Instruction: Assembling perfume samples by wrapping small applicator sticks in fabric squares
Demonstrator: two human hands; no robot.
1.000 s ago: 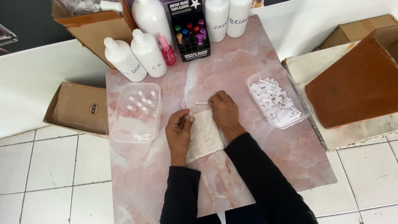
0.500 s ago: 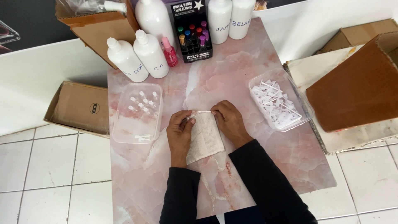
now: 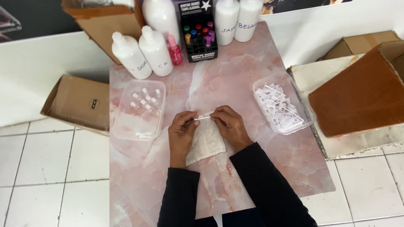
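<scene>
At the far left of the frame an open cardboard box (image 3: 78, 103) lies on the tiled floor, just beside the left edge of the pink marble board (image 3: 235, 80). On the board, left of centre, stands a clear plastic tray (image 3: 141, 110) with some small vials in it.

My left hand (image 3: 182, 133) is at the centre of the frame, and its fingertips pinch one end of a small clear tube (image 3: 203, 118). The tube lies level between my two hands, over a white cloth (image 3: 206, 143) on the board. My right hand (image 3: 229, 126) is closed on the other end. I judge that I am joining or separating two parts of this tube; the next move needs a small, straight pull or push along it, with both pinches firm, because the piece is thin and slippery.

To the right, a second clear tray (image 3: 283, 103) holds many thin white sticks, near the right edge of the board. A brown box (image 3: 362, 94) lies further right.

At the top of the frame white bottles (image 3: 143, 52) stand close together, so free room is mostly in the middle and the lower part of the board.
</scene>
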